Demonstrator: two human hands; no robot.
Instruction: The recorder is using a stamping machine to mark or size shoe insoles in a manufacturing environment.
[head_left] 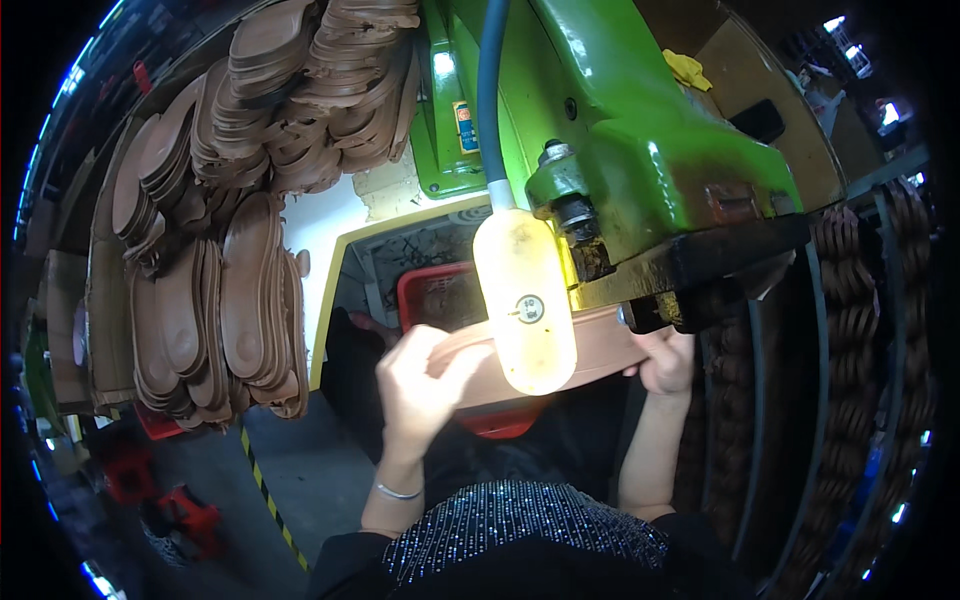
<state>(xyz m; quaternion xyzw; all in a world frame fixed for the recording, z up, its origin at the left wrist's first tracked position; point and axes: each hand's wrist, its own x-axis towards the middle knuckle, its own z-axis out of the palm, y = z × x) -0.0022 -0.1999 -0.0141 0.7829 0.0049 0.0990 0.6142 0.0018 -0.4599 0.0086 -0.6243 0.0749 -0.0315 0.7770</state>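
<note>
Both my hands grip a long brown shoe sole (600, 345), which stretches between them under the head of a green machine (680, 150). At its left end my left hand (415, 385) pinches it, thumb over the near side. Closed on the right end is my right hand (665, 362), just below the machine's dark working head (655, 310). A glowing lamp (525, 345) on a blue flexible arm hides the middle of the sole. Whether the sole touches the machine, I cannot tell.
Piles of brown soles (255, 300) with ragged edges fill the left side of the yellow-edged table (325, 270). A red basket (432, 290) is below the lamp. Racks of soles (850, 350) stand right. Red stools (190, 520) and striped tape (268, 490) are on the floor.
</note>
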